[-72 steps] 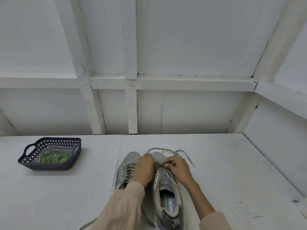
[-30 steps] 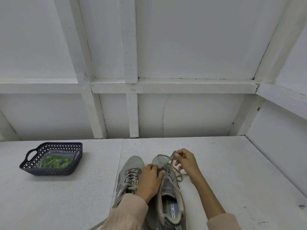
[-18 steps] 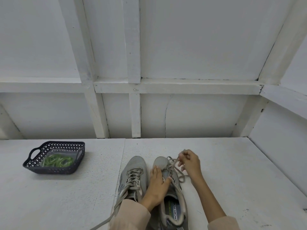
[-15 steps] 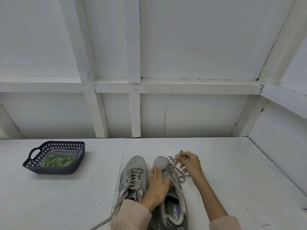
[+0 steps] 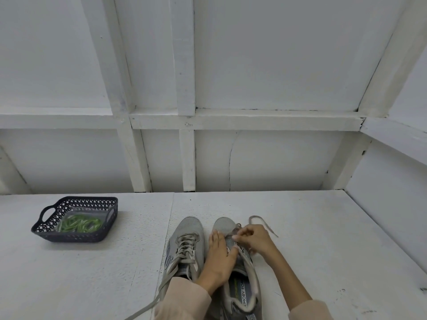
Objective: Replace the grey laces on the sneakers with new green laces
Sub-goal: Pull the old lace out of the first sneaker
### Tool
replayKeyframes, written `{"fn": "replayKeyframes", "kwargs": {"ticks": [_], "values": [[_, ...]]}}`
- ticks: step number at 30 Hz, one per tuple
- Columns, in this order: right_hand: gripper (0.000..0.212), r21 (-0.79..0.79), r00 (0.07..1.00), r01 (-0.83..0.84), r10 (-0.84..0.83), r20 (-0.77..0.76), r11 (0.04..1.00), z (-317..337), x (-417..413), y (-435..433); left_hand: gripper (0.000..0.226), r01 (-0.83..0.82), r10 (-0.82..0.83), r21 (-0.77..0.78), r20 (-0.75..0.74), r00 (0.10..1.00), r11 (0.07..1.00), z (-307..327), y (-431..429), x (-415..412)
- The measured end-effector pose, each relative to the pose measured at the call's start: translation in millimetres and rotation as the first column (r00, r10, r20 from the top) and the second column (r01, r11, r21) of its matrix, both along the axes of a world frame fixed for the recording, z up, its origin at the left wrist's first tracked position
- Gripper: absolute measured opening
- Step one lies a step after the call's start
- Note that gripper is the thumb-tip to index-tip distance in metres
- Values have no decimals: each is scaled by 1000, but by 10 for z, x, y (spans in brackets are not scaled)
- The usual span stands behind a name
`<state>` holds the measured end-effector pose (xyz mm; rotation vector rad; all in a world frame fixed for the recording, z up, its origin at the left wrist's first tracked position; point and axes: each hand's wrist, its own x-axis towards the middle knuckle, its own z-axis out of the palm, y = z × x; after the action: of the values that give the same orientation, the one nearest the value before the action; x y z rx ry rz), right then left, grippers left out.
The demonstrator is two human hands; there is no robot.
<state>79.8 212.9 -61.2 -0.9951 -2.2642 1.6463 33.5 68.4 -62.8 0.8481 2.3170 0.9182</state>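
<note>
Grey lace [image 5: 256, 216] trails loose beyond the right sneaker [image 5: 223, 225], pinched by the right hand [image 5: 254, 239]; the left hand [image 5: 219, 257] lies flat on it.

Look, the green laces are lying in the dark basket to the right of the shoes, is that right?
Not quite. The head view shows the dark basket with the green laces lying in it, but it stands to the left of the sneakers, not to the right.
</note>
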Motion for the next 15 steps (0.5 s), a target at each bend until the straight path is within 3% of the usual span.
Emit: {"fn": "replayKeyframes", "kwargs": {"ticks": [3,8,10,13,15], "values": [[13,24,1000,17,-17,-7,1000,6,-32,18,67,1,-1,-1,-3,1000,1000,-5,0,-2],[12,13,921,323,-311,-234,946,138,-35,111,68,7,-7,-10,-10,1000,1000,-19,-11,-2],[8,13,938,271,-262,-226,962,124,1,87,68,7,-7,-4,-8,1000,1000,-20,-14,4],[14,77,996,10,-3,-95,997,51,39,-22,69,7,-7,-3,-4,1000,1000,-26,-5,-4],[21,119,997,-29,37,-66,992,-7,19,-28,69,10,-10,-6,-6,1000,1000,-19,1,-4]]}}
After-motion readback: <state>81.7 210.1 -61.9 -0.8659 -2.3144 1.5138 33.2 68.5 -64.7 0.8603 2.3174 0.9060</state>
